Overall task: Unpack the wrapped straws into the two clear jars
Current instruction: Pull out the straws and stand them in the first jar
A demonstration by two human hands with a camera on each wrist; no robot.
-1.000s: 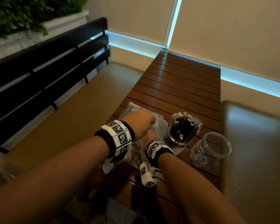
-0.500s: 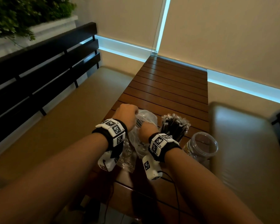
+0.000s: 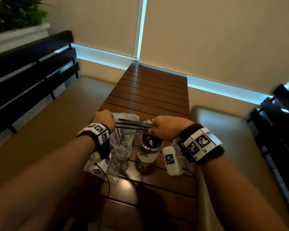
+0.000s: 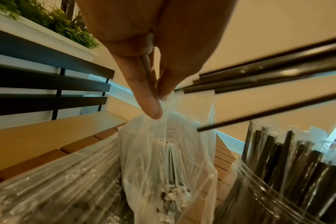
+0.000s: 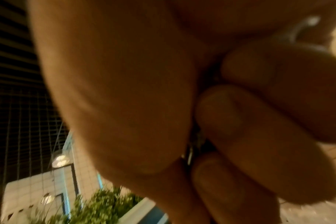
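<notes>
My left hand (image 3: pixel 107 120) pinches the top edge of a clear plastic bag (image 3: pixel 123 144), which hangs down with more wrapped straws in it; the left wrist view shows the fingertips (image 4: pixel 153 110) closed on the bag (image 4: pixel 167 159). My right hand (image 3: pixel 157 129) grips a bundle of black wrapped straws (image 3: pixel 133 126) lying level between the hands, above a clear jar (image 3: pixel 148 154) packed with upright black straws. That jar (image 4: pixel 288 181) shows at lower right beside the bundle (image 4: pixel 269 71). My right hand (image 5: pixel 201 121) is a tight fist. The second jar is hidden behind my right wrist.
All of this sits at the near end of a slatted wooden table (image 3: pixel 148 90). A second clear pack of straws (image 4: pixel 54 181) lies left of the bag. Padded benches (image 3: pixel 48 122) run along both sides, with a dark slatted backrest (image 3: pixel 32 69) on the left. Cables trail off the table's near edge.
My right hand has drawn a bundle of straws out of the bag, moving right until it is over the filled jar. My left hand has kept hold of the bag's top.
</notes>
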